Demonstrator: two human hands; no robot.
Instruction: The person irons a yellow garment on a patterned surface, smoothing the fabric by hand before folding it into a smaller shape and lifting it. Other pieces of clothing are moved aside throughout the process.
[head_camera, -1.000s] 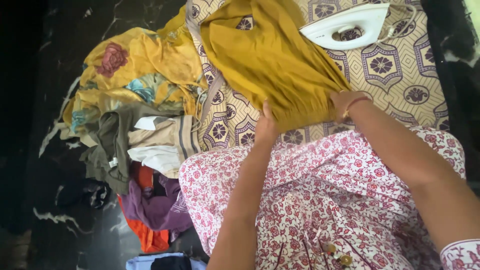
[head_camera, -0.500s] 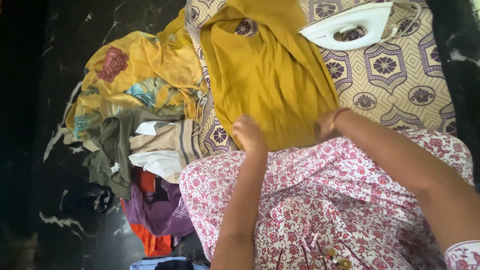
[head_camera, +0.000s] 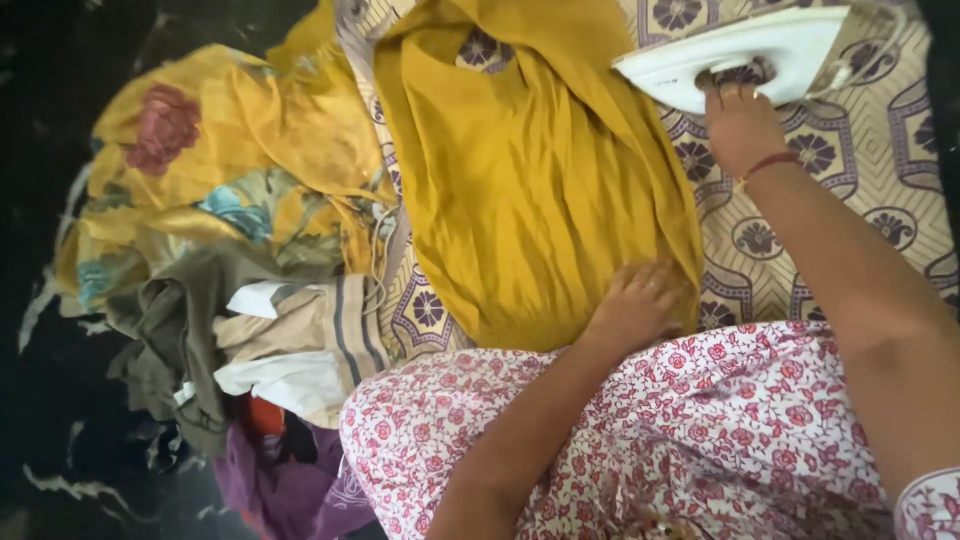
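patterned mat (head_camera: 850, 180) under mustard garment (head_camera: 520, 190) and white iron (head_camera: 740, 55); clothes pile (head_camera: 230, 270) alongside

The left hand (head_camera: 635, 305) lies palm down with fingers spread flat, its forearm angling in from below. The right hand (head_camera: 738, 122) reaches farther forward on a nearly straight arm, fingers curled in a grip, a red thread circling its wrist.

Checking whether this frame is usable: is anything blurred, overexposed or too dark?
Head view: daylight is soft and even; the white iron is bright but not blown out; the right hand and mustard garment are slightly motion-soft; the dark floor at left loses detail.
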